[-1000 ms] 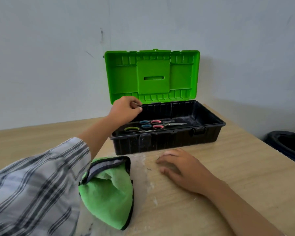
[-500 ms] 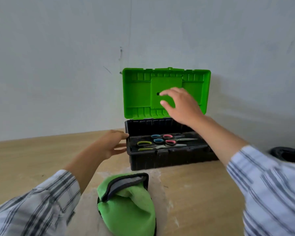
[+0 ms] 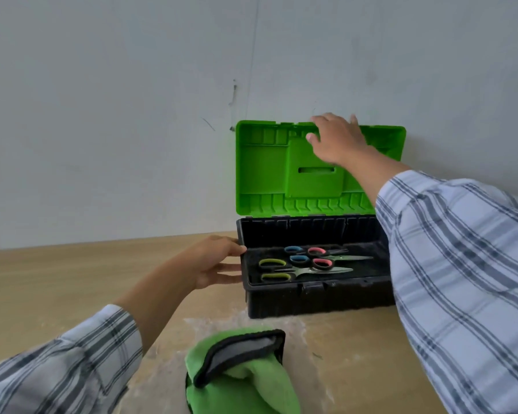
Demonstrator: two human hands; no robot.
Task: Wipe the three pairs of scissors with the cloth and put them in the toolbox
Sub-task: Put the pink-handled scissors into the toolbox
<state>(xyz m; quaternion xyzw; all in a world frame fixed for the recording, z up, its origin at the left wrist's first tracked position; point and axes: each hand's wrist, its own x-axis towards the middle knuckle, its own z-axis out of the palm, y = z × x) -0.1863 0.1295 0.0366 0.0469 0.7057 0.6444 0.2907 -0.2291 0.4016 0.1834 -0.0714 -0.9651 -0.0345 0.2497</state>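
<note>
The black toolbox [image 3: 320, 300] stands on the wooden table with its green lid [image 3: 260, 168] upright against the wall. Inside lie three pairs of scissors: one with yellow-green handles [image 3: 274, 269], one with blue handles [image 3: 296, 254], one with pink handles [image 3: 320, 257]. My right hand [image 3: 337, 138] reaches over the lid's top edge, fingers on or behind the rim and thumb in front. My left hand [image 3: 214, 261] rests with straight fingers against the box's left wall. The green cloth [image 3: 245, 380] with a black-edged grey fold lies crumpled near the table's front.
A pale wall [image 3: 132, 115] rises directly behind the toolbox. The wooden table [image 3: 57, 282] shows whitish smears around the cloth. My striped sleeves fill the lower left and right of the view.
My right hand rose from the lid's inner face to its top edge. My left hand moved up against the box's left wall. The view tilted upward.
</note>
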